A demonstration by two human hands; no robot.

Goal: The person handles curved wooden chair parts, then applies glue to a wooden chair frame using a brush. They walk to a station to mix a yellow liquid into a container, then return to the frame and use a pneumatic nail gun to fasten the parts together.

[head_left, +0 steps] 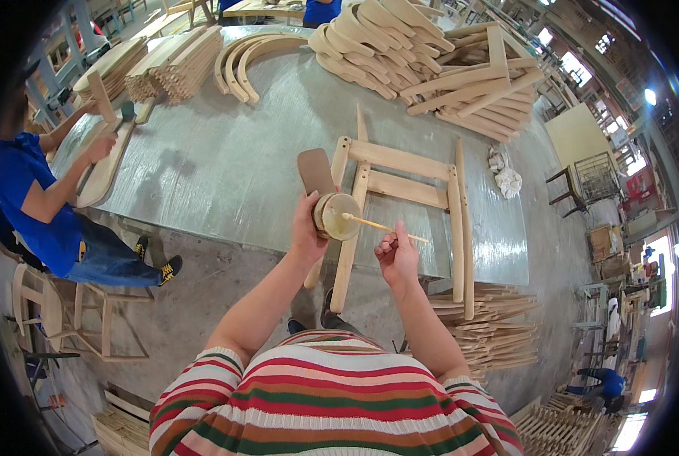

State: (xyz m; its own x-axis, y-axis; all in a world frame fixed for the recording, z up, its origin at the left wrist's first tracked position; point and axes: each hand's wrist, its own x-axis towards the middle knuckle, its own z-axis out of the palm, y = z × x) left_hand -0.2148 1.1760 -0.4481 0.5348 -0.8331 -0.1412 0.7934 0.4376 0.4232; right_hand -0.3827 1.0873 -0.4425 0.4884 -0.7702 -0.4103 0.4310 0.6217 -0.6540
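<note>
My left hand (306,227) is wrapped round the side of a small round pot (333,215), its mouth tilted toward me, with pale residue inside. Between the fingers of my right hand (397,255) is a thin wooden stick (393,229); its pale-coated tip is at the pot's mouth. Just beyond the pot is a flat brown paddle-shaped piece (314,169); whether my left hand touches it, I cannot tell. Under and beyond my hands lies a wooden chair frame (408,186) with two crossbars, its near legs reaching past the table edge.
The table (203,159) is covered in shiny film. Curved wooden parts (377,45), slats (176,64) and frames (484,83) are piled along its far side. A crumpled white bag (506,181) lies at right. A person in blue (39,197) handles wood at left. More wood (491,323) is stacked below the table.
</note>
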